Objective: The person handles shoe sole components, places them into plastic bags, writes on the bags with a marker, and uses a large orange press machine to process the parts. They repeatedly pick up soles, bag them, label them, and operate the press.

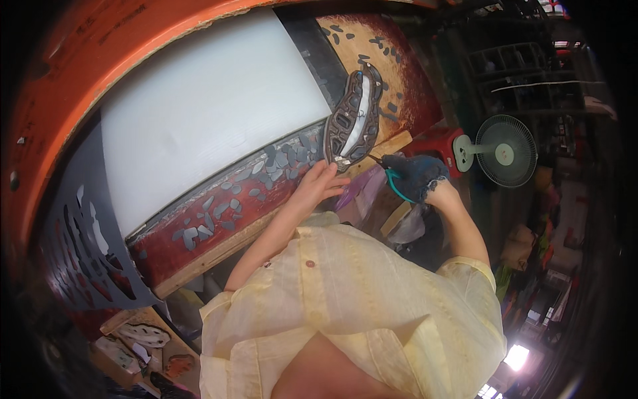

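Observation:
A dark brown shoe sole (342, 124) with a white strip along its middle and recessed pads lies slantwise at the table's edge. At its near end is my bare left hand (319, 188), fingertips gripping the rim. My right hand (415, 178), in a dark glove, is closed around a teal-handled tool (397, 187) that looks like pliers or scissors. The tool's dark narrow tip points left, just right of the sole's near end; whether it touches the sole I cannot tell. Several small grey cut pieces (278, 158) lie scattered left of the sole.
A large white board (212, 110) covers much of the table, with a worn red edge (176, 251) in front. More dark pieces lie on a wooden board (392, 73) beyond the sole. A fan (506, 151) stands at right. A cut-out grey sheet (93, 246) hangs at left.

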The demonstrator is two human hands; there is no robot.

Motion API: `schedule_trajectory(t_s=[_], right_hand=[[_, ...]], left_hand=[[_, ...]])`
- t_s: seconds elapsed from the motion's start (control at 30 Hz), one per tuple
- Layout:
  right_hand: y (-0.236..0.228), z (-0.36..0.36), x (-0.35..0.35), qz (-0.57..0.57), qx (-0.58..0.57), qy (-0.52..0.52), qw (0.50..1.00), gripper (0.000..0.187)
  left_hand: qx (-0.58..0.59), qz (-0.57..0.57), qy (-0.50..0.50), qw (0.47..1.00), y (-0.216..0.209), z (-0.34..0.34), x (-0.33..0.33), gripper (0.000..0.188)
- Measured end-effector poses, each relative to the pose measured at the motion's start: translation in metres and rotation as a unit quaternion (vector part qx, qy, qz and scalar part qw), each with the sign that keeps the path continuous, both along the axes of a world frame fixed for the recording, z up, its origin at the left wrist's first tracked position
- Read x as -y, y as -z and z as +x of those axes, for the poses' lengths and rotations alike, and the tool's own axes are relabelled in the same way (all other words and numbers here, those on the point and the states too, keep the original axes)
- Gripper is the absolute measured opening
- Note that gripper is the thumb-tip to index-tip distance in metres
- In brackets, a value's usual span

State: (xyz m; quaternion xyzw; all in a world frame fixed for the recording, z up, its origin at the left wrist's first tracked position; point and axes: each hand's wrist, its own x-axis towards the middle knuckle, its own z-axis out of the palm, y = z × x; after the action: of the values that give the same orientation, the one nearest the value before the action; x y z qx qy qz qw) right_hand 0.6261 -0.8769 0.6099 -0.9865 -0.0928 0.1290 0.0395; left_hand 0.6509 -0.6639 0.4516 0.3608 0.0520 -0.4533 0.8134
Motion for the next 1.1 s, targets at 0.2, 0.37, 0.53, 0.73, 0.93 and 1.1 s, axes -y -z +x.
schedule_trajectory(t_s=[0.2, 0.37, 0.53, 0.73, 0.93, 1.1], right_hand=[[0.02, 0.009, -0.017, -0.109, -0.054, -0.001, 0.993, 0.027], [0.043, 0.043, -0.021, -0.214, -0.14, -0.032, 0.966, 0.028], [0.01, 0.024, 0.028, -0.116, -0.081, -0.045, 0.989, 0.028], [-0.005, 0.017, 0.05, -0.098, -0.029, 0.038, 0.994, 0.029], [0.021, 0.04, 0.047, -0.113, -0.059, 0.047, 0.991, 0.029], [0.027, 0.049, 0.051, -0.151, -0.072, 0.026, 0.986, 0.025]], left_hand=[[0.061, 0.063, 0.031, 0.996, -0.006, 0.0, 0.003, 0.054], [0.155, 0.062, 0.038, 0.985, -0.004, -0.011, 0.005, 0.045], [0.068, 0.044, 0.0, 0.997, -0.004, -0.008, 0.003, 0.042], [0.068, 0.055, -0.001, 0.996, -0.009, -0.005, 0.002, 0.046], [0.061, 0.052, -0.016, 0.997, -0.01, -0.007, 0.001, 0.044], [0.043, 0.048, -0.018, 0.998, -0.01, -0.004, 0.002, 0.045]])
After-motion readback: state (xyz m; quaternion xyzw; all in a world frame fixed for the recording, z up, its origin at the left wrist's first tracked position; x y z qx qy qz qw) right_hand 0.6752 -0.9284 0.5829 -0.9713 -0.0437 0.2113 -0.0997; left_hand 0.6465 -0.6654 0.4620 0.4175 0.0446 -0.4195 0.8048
